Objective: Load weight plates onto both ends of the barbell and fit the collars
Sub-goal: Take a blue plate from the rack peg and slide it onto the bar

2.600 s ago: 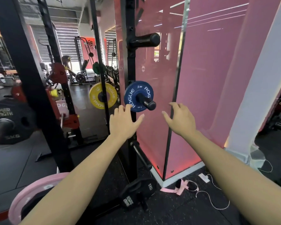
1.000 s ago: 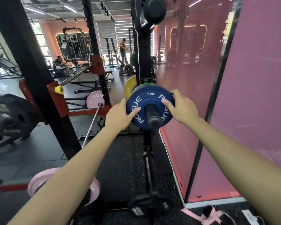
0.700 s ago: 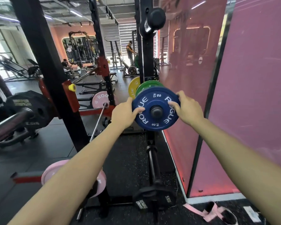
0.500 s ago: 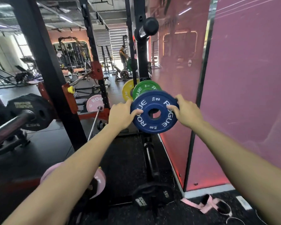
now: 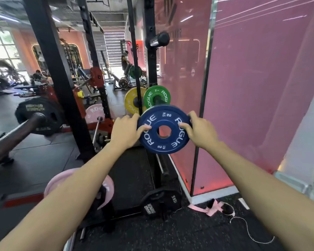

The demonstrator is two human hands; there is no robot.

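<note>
Here, in the head view, both hands hold the blue 2 kg Rogue plate (image 5: 164,129) upright at the centre of the frame, its printed face toward the camera and its bore open, with pink glass showing through it. The left hand (image 5: 126,131) grips the plate's left rim, thumb curled onto the front face and the other fingers hidden behind the edge. The right hand (image 5: 200,130) grips the right rim the same way, thumb lying across the lettering. The plate is off any peg and touches nothing but the hands.

Just above and behind it, a green Rogue plate (image 5: 157,96) sits on a storage peg of the black rack upright (image 5: 151,60), and a yellow plate (image 5: 133,101) shows to its left, possibly a reflection. At the left edge a barbell sleeve (image 5: 13,136) juts toward the camera, carrying a black plate (image 5: 37,115). A pink plate (image 5: 106,185) lies low, partly behind the left forearm, and a black 15 kg plate (image 5: 161,201) rests on the floor at lower centre. The pink glass wall (image 5: 261,87) fills the right side.
</note>
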